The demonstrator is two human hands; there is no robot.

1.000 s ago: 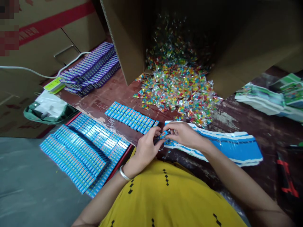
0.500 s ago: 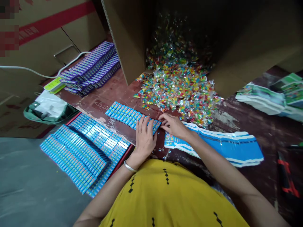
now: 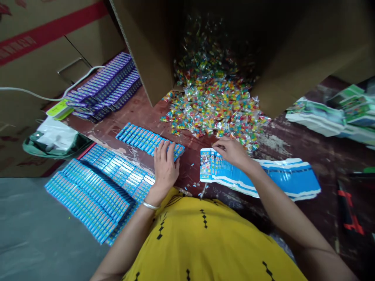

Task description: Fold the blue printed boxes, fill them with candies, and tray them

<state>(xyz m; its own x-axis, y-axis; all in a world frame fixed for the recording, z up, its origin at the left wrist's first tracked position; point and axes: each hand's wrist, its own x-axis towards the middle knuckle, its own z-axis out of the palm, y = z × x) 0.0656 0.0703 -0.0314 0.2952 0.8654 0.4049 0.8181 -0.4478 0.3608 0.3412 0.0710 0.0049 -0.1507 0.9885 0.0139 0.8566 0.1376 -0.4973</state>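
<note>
My left hand (image 3: 165, 164) lies with spread fingers on the near right end of a row of small blue boxes (image 3: 140, 136). To the right, my right hand (image 3: 231, 151) has its fingers pinched at the upper left edge of a fanned stack of flat blue cartons (image 3: 287, 175); whatever is between the fingertips is too small to make out. The leftmost carton shows its printed face. Beyond both hands, small clear packets of colourful candy (image 3: 216, 105) spill from a large cardboard box (image 3: 152, 50).
Blue boxes fill a red-edged tray (image 3: 90, 146) at the left, with more stacked on top (image 3: 88, 199). Purple boxes (image 3: 102, 88) stand behind, near a white cable (image 3: 32, 91) and a green bag (image 3: 32, 146). At the right are green cartons (image 3: 319, 117) and a red-black tool (image 3: 350, 212).
My right hand has moved away from the end of the box row to the flat cartons. The view has shifted slightly; my left hand remains on the row.
</note>
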